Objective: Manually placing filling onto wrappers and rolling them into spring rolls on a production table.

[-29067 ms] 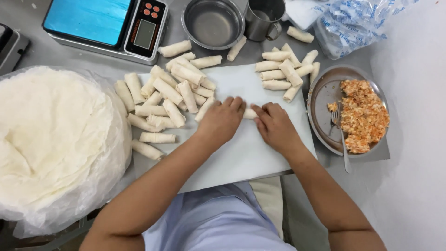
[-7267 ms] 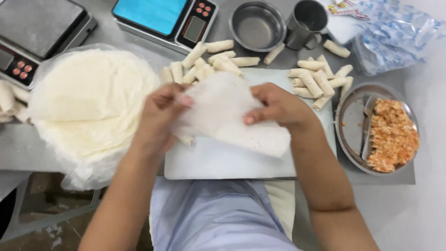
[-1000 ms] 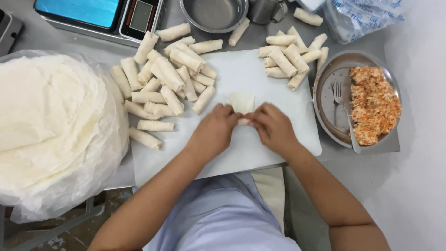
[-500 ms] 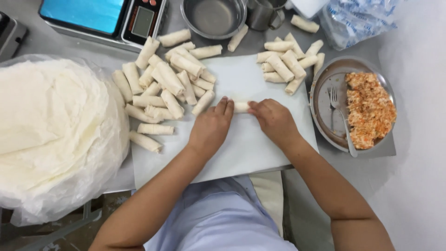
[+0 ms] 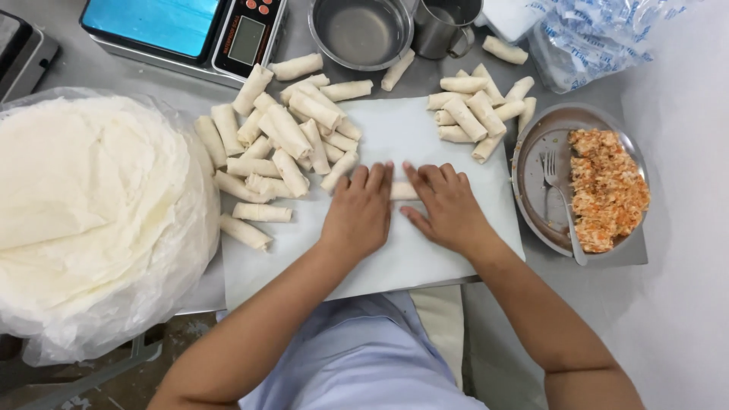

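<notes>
Both flat hands, left hand (image 5: 358, 211) and right hand (image 5: 448, 206), are pressing the spring roll (image 5: 402, 190) at 12 o'clock; pushing hard could be tearing its thin wrapper.

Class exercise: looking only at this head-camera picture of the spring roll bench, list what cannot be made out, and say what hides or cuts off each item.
1. The roll on the white board: the left hand and right hand cover all but a sliver.
2. The metal mug: top frame edge cuts it off, contents unseen.
3. The second scale: left edge cuts it off.
4. The plastic bag: crinkled film blurs its contents.
</notes>
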